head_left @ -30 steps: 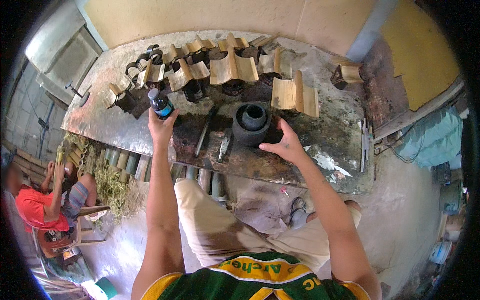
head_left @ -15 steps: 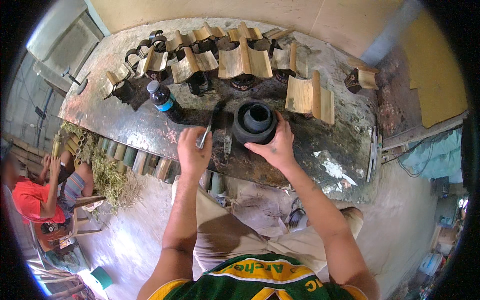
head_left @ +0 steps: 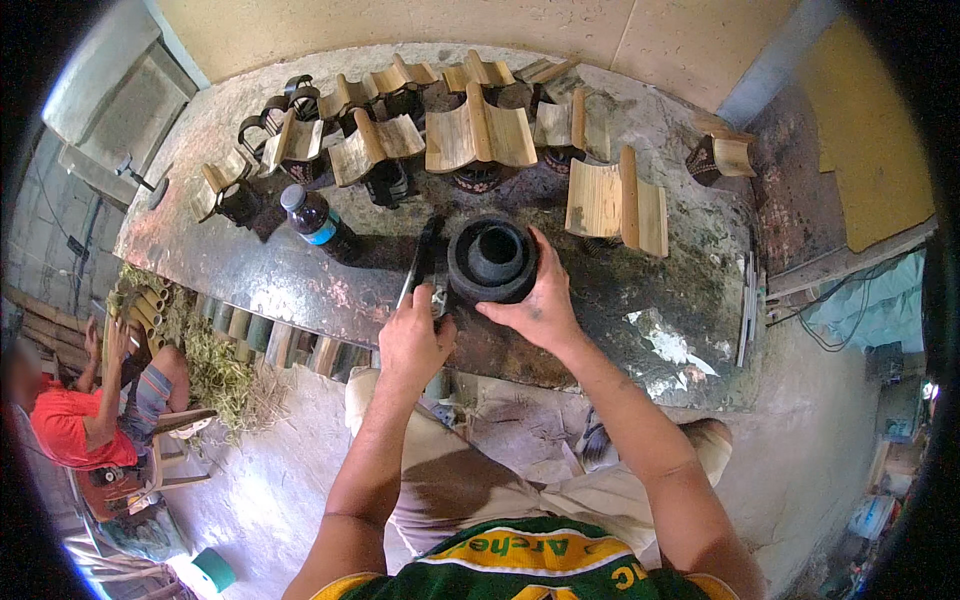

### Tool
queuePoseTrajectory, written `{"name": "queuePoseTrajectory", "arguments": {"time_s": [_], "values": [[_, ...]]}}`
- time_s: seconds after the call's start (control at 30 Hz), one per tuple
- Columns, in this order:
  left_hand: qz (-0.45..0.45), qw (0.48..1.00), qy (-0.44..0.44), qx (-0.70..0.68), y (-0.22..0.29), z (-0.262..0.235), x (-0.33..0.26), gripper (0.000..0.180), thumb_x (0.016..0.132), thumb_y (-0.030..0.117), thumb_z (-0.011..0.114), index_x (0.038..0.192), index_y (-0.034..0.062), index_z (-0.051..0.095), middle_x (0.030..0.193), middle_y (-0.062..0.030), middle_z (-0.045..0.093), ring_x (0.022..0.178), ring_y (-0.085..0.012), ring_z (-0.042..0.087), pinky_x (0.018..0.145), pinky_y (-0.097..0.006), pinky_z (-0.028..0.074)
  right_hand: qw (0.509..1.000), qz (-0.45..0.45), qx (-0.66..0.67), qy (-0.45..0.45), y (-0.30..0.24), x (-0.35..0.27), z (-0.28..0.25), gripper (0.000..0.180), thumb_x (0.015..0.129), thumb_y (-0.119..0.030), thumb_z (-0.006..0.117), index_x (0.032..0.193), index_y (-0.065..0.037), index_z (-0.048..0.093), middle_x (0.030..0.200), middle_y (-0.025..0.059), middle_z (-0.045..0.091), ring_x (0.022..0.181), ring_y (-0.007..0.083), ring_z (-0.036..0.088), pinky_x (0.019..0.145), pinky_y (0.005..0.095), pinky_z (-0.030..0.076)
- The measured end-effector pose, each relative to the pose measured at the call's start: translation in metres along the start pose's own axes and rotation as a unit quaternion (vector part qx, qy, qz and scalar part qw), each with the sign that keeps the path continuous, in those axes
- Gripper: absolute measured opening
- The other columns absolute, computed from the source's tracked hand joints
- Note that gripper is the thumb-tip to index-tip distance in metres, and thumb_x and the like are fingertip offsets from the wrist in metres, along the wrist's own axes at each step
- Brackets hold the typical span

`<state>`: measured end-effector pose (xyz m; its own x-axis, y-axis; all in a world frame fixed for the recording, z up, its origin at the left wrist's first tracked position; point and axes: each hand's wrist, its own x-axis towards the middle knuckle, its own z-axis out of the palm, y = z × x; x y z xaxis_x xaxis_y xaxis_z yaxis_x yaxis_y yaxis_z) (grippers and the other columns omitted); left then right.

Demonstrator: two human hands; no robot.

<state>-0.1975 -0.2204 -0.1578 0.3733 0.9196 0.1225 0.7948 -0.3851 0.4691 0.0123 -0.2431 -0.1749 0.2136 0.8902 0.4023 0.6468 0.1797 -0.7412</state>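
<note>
A round black vessel, with a smaller dark cup-like ring inside it, stands near the table's front edge. My right hand is wrapped round its right side, thumb at the front and fingers at the back. Just left of the vessel is a slim tool, dark at its far end and shiny at its near end. Against that shiny end, my left hand has its fingers curled; part of its grip is hidden. What kind of tool it is, I cannot make out.
Several curved wooden pieces on dark stands line the back of the stained table. A capped bottle stands left of the tool. At far left, a person in a red shirt sits near bamboo lengths and shavings.
My left hand has shifted right, toward the vessel, beside the slim tool. My right hand keeps its hold on the vessel. The whole view has tilted slightly.
</note>
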Motion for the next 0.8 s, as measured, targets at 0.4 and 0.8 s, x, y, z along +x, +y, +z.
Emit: {"name": "queuePoseTrajectory", "arguments": {"time_s": [0.4,0.8], "values": [[0.023,0.995,0.088,0.031,-0.034,-0.026,0.025,0.034,0.086,0.026,0.070,0.112,0.0068,0.058,0.093,-0.0183,0.062,0.087,-0.0408,0.063,0.071,-0.048,0.052,0.998,0.037,-0.040,0.037,0.012,-0.034,-0.046,0.085,0.070,-0.035,0.087,0.135,-0.001,0.045,0.128,0.0203,0.049,0.122,0.0341,0.048,0.105,0.0428,0.038],[0.082,0.984,0.007,-0.157,-0.037,-0.053,0.024,0.026,0.088,0.002,0.058,0.112,-0.0006,0.067,0.085,-0.0145,0.065,0.073,-0.0182,0.060,0.066,-0.030,0.048,0.970,0.085,0.201,0.109,0.095,0.021,-0.093,0.064,0.066,-0.017,0.090,0.119,-0.001,0.058,0.117,0.0097,0.063,0.109,0.0199,0.060,0.093,0.0354,0.048]]}}
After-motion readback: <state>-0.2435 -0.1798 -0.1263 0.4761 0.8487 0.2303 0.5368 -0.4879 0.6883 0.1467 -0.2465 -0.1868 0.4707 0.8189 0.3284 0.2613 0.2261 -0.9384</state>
